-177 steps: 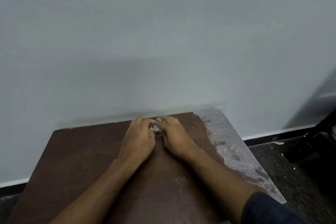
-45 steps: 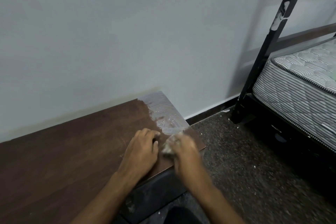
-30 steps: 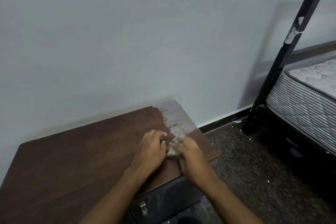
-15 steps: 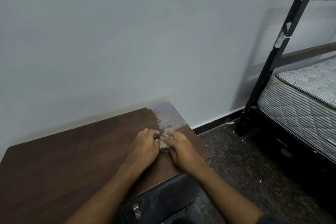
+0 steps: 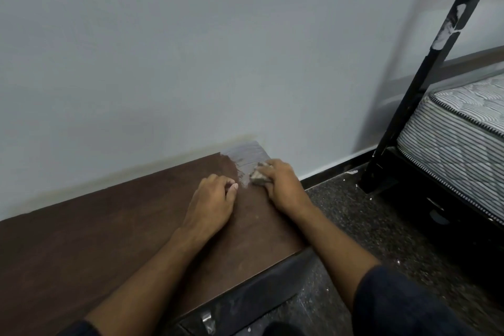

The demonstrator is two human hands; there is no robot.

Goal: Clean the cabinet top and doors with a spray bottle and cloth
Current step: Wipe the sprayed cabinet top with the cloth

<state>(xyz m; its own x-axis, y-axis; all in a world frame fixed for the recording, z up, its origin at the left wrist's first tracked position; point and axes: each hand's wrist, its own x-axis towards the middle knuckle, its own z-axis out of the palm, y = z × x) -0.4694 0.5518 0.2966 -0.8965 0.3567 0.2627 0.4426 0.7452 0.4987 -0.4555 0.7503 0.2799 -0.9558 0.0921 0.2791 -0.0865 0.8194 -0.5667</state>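
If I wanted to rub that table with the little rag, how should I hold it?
Probably as the right hand does: come down from above and curl your fingers round the top of the crumpled cloth. It is a small bunched wad lying on the cabinet top, so only its top and sides are free, and its underside must stay against the wood to wipe.

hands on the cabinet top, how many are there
2. The left hand rests on the brown wood of the cabinet top, holding nothing. The right hand grips a wadded cloth at the whitish patch in the far right corner.
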